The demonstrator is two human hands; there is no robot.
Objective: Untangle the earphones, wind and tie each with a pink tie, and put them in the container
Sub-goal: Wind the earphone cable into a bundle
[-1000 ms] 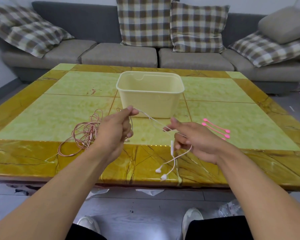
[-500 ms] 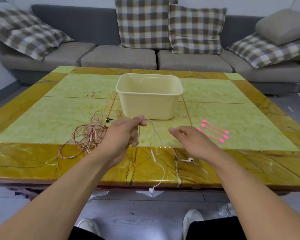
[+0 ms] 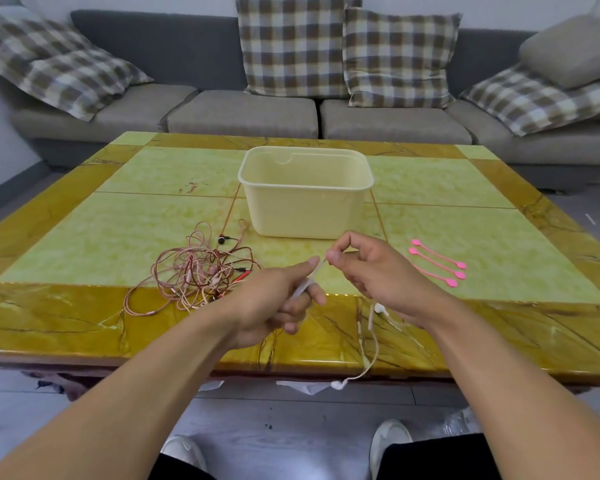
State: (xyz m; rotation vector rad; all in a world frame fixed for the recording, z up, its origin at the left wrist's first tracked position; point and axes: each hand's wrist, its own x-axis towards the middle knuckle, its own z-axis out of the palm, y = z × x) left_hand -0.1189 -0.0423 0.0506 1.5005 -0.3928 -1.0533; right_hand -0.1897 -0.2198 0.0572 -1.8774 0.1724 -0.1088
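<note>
My left hand [image 3: 277, 303] holds the plug end of a white earphone cable [image 3: 373, 341] between thumb and curled fingers. My right hand [image 3: 371, 271] pinches the same cable's tip just right of the left thumb. The cable drops below my right wrist, with one earbud [image 3: 379, 308] on the table and the other [image 3: 338, 385] hanging past the front edge. A tangled heap of pink earphones [image 3: 196, 271] lies left of my hands. Three pink ties [image 3: 437, 263] lie to the right. The cream container [image 3: 305, 192] stands behind my hands and nothing shows inside it.
The yellow and green marble table [image 3: 84, 237] has its front edge just under my forearms. A grey sofa [image 3: 243, 112] with checked cushions runs behind it. My shoes [image 3: 390, 441] and scraps of paper are on the floor below.
My hands have come together at the cable's plug end, the right one closing into a pinch. The white cable has slid right and now hangs under my right wrist.
</note>
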